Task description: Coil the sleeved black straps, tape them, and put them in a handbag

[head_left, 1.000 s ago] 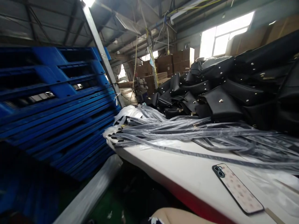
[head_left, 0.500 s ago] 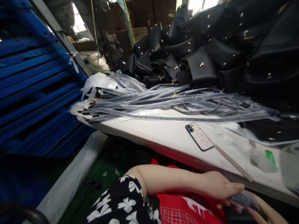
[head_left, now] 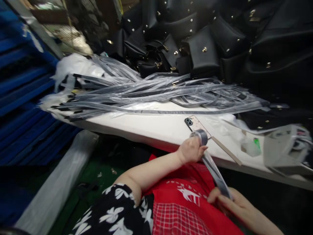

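My left hand [head_left: 193, 150] is closed around one end of a plastic-wrapped bag strap [head_left: 214, 171], where it bends into a loop just in front of the phone. From there the strap slants down to my right hand [head_left: 227, 200], whose fingers are closed on its lower part in front of the red apron [head_left: 171, 192]. Beyond my hands, several similar plastic-wrapped straps [head_left: 141, 94] lie in a long heap across the white table [head_left: 122, 127]. The phone [head_left: 198, 124], in a patterned case, is partly covered by the looped strap.
Black bags [head_left: 204, 52] with metal fittings are piled behind the straps. A flat brown strip [head_left: 226, 150] lies right of the phone, near clear plastic with a green piece [head_left: 256, 146]. A whitish container [head_left: 281, 147] stands at right, blue slatted stacks [head_left: 22, 98] at left.
My left hand has risen up and left from the lower right, bringing the looped strap end close to the phone. My hands are now farther apart, with the strap stretched between them. The view has tilted down.
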The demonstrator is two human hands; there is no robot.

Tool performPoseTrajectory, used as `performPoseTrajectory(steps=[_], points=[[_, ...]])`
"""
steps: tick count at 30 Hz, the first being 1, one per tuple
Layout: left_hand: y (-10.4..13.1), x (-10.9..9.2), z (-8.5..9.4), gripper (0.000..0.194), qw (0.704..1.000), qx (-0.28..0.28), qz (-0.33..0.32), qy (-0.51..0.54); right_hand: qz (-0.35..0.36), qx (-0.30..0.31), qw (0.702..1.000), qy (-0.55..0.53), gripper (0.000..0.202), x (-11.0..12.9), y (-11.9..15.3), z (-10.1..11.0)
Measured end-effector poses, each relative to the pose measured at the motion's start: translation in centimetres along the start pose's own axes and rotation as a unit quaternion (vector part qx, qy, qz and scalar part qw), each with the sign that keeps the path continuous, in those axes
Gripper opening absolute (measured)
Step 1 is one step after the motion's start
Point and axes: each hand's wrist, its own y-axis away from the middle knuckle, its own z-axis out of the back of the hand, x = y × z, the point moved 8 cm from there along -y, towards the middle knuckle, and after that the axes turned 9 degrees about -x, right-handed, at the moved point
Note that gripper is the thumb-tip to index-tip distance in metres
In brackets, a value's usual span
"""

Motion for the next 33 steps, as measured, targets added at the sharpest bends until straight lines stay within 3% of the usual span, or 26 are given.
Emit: performPoseTrajectory(steps=[2,3,6,8,10,13,14,16,19,21,22,24,26,27,29,31,33], points=[[2.3,-0.4,0.0,0.045,0.984,0.113,-0.1,-0.098,0.032,-0.011,0.998,-0.061,0.055,3.0,-0.5,1.6],[3.3,-0.4,0.6,0.045,0.973,0.134,-0.129,-0.135,0.046,-0.012,0.996,-0.08,0.056,4.2,-1.2,2.3],[5.1,0.3,4.7,0.038,0.967,0.117,-0.086,-0.209,0.043,0.054,0.995,-0.066,0.053,6.0,-4.8,1.7],[6.5,1.3,8.1,0.043,0.971,0.152,0.008,-0.185,0.033,0.125,0.991,-0.026,0.05,6.8,-7.5,-1.2],[9.4,2.7,12.0,0.051,0.963,0.214,0.141,-0.077,0.051,0.196,0.979,0.027,0.048,7.9,-9.9,-5.5],[16.2,4.5,18.0,0.059,0.912,0.229,0.311,0.14,0.144,0.284,0.941,0.115,0.054,9.3,-12.7,-12.9],[18.6,5.0,19.6,0.062,0.897,0.215,0.337,0.19,0.189,0.291,0.926,0.147,0.056,9.5,-13.7,-15.4],[23.1,6.2,21.7,0.066,0.882,0.176,0.361,0.247,0.27,0.247,0.903,0.223,0.052,9.5,-16.3,-19.7],[27.9,8.3,22.2,0.067,0.874,0.102,0.381,0.284,0.27,0.087,0.889,0.36,0.06,8.1,-20.6,-24.8],[29.5,9.1,21.6,0.067,0.87,0.07,0.389,0.296,0.236,0.042,0.889,0.39,0.068,7.1,-21.7,-28.1],[29.9,9.3,21.2,0.067,0.868,0.068,0.39,0.301,0.238,0.071,0.894,0.374,0.068,6.9,-21.4,-30.2],[30.0,9.0,20.4,0.068,0.865,0.081,0.385,0.311,0.274,0.196,0.89,0.306,0.06,7.3,-19.4,-34.4],[29.4,8.4,20.1,0.068,0.863,0.104,0.378,0.32,0.32,0.318,0.865,0.221,0.048,8.7,-16.7,-36.8],[29.0,8.2,20.2,0.067,0.862,0.115,0.374,0.321,0.331,0.344,0.858,0.191,0.043,9.5,-15.9,-36.9],[27.9,8.0,20.4,0.064,0.863,0.126,0.371,0.32,0.334,0.323,0.869,0.169,0.041,10.6,-15.9,-35.4],[26.7,8.2,20.6,0.063,0.86,0.133,0.374,0.321,0.319,0.214,0.894,0.23,0.038,10.8,-17.7,-32.4],[25.5,8.5,20.4,0.064,0.856,0.147,0.378,0.321,0.295,0.065,0.892,0.337,0.036,10.4,-19.8,-29.1]])
